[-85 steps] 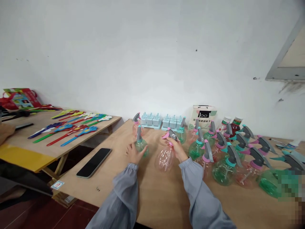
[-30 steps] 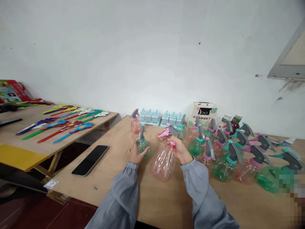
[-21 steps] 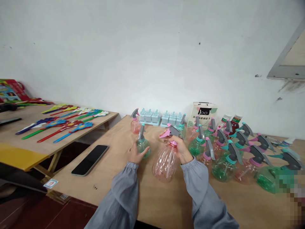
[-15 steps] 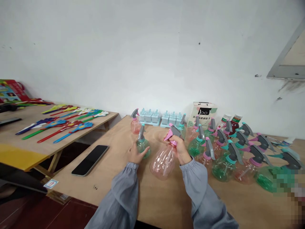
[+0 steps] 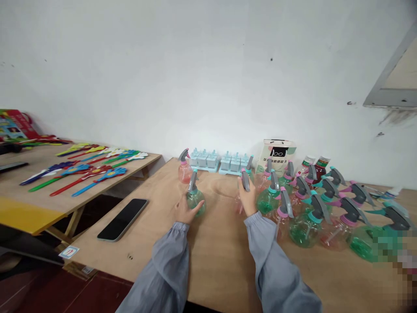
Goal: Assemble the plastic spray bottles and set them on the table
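My left hand (image 5: 185,211) is wrapped round the lower body of a green spray bottle (image 5: 196,199), thumb on its right side. This bottle stands upright on the wooden table. In my right hand (image 5: 249,201) is a pink spray bottle with a grey trigger head (image 5: 245,181); the fingers close about its neck, and most of its clear pink body is hidden behind the hand. Just right of that hand stands another green spray bottle (image 5: 268,201), at the edge of a cluster of pink and green ones. A smaller-looking pink spray bottle (image 5: 185,172) stands behind my left hand.
Light-blue popsicle moulds (image 5: 207,161) and a printed box (image 5: 276,155) line the wall. A phone (image 5: 123,220) lies on the left of the table (image 5: 221,269). Several colourful hand clappers (image 5: 94,174) cover another table at left. A pixelated patch (image 5: 400,261) hides the right edge.
My right hand has brought the pink spray bottle from a forward tilt, body toward me, back to a more upright position near the cluster. My left hand keeps its hold on the green one.
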The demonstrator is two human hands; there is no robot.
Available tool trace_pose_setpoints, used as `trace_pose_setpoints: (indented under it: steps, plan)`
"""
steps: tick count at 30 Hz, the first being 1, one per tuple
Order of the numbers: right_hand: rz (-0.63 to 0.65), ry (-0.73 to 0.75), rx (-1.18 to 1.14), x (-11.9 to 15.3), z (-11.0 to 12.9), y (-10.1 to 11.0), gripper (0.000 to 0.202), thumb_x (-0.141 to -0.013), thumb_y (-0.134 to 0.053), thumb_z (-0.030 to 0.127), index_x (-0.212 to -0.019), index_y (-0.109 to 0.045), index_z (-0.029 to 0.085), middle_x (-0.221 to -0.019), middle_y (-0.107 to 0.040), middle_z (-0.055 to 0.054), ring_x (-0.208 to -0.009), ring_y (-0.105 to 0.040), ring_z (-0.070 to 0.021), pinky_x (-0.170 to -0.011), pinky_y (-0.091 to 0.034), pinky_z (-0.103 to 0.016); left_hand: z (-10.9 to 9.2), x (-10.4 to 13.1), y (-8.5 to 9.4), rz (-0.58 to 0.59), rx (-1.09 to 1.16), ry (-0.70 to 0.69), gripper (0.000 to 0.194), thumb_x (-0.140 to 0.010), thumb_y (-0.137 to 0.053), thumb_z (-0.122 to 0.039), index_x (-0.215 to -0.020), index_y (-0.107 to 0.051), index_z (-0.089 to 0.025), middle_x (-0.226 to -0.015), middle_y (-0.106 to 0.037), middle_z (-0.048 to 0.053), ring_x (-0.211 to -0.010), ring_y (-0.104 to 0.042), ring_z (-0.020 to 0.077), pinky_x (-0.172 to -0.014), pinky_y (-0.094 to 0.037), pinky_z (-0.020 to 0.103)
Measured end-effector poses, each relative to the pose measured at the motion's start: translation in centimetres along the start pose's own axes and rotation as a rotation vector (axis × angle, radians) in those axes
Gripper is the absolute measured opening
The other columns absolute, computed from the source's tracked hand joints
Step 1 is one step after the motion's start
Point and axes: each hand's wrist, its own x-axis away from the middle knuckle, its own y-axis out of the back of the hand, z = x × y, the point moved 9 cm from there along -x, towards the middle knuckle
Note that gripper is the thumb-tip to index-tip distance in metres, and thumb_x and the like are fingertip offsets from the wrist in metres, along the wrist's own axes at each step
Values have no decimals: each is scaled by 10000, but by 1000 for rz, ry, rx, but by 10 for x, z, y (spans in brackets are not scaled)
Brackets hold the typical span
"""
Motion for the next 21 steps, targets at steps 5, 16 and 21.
trace_pose_setpoints:
  steps: [5,16,21]
  plan:
    - [-56,32,142,-7,-17,11,552,-800,-668,514,-1274,-613,237,-1258,-689,-87,-1160,-626,-234,-1029,-465,-403,-1,1,2,1,-6,4,768,-732,-773,-521,-1382,-458,-261,-1204,-702,91,-1169,-658,339,-992,-508,472]
    - [-103,98,399,-7,-25,20,484,-780,-573,301,-1236,-458,190,-1042,-678,-107,-901,-643,-236,-889,-477,-396,-1,0,0,34,35,4,706,-750,-764,-508,-1325,-465,-228,-1278,-671,122,-1232,-622,345,-1035,-471,504]
    - [-187,172,442,-10,-25,27,367,-832,-525,351,-1156,-482,185,-1047,-664,-134,-936,-628,-258,-873,-466,-416,-5,2,2,26,36,5,702,-762,-760,-499,-1333,-456,-225,-1262,-684,116,-1216,-637,337,-1032,-475,493]
